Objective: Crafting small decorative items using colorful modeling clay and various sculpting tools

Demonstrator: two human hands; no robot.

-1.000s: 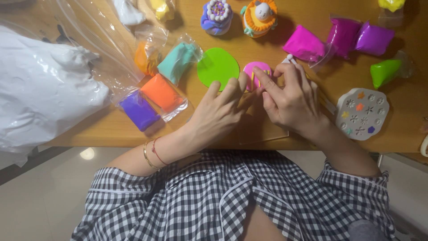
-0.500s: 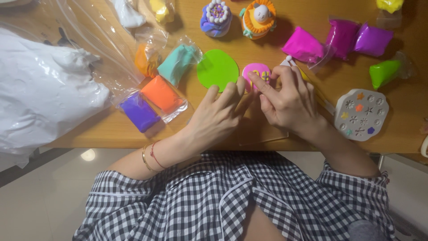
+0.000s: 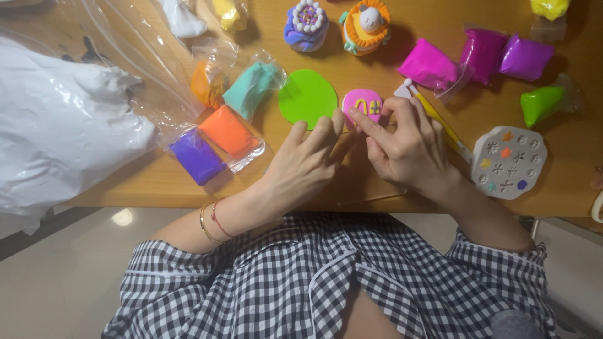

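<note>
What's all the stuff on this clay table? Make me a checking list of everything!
Surface: wooden table, with clay all over it.
Job's things: small pink clay disc with yellow bits on top, next to a flat green disc.
Clutter: bagged clay blocks, orange, purple, teal and pink; two decorated clay cakes; round white flower mould; yellow-handled tool; big white bag.
Hands: left hand and right hand both have fingertips at the pink disc.
Cables: nothing seen.
Surroundings: pale floor, checked clothes.
</note>
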